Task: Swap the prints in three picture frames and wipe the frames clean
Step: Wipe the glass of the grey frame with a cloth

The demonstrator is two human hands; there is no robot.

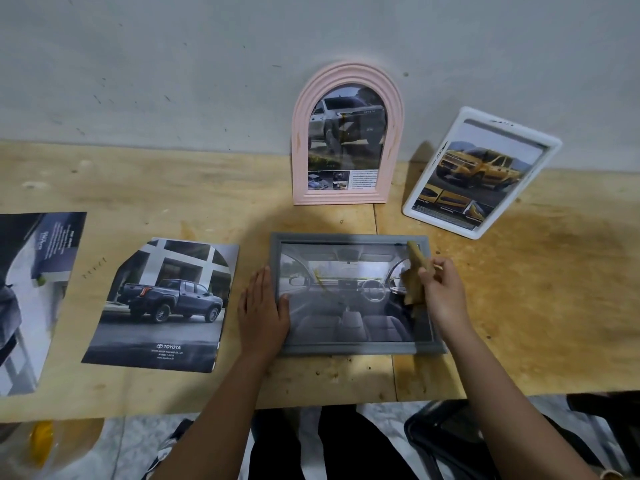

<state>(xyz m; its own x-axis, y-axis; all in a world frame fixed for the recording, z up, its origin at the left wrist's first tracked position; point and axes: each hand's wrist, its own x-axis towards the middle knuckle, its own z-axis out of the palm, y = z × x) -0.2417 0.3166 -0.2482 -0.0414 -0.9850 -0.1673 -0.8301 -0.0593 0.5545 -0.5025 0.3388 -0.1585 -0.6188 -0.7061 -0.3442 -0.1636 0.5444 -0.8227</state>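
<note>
Your forearms reach in from the bottom edge over the wooden table (519,306). Left hand (265,306) lies flat, fingers straight, pressing the left rim of the grey frame (346,348) to pin it. Right hand (445,294) pinches a tan cloth (415,271) against the glass near the frame's upper right corner. Grey frame lies face up on the table right in front of you, with a car-interior print inside. Pink arched frame (300,150) and white frame (414,206) stand by the wall behind it, each with a truck print in. Two loose prints lie to the left: a blue pickup print (162,306) and a second print (27,289) cut by the edge. Judgement: swapping looks done (every frame is filled) and wiping is under way on the grey one. Whether pink and white are wiped, you cannot tell; a brownish mark on the pink one's glass may be smear or reflection.
</note>
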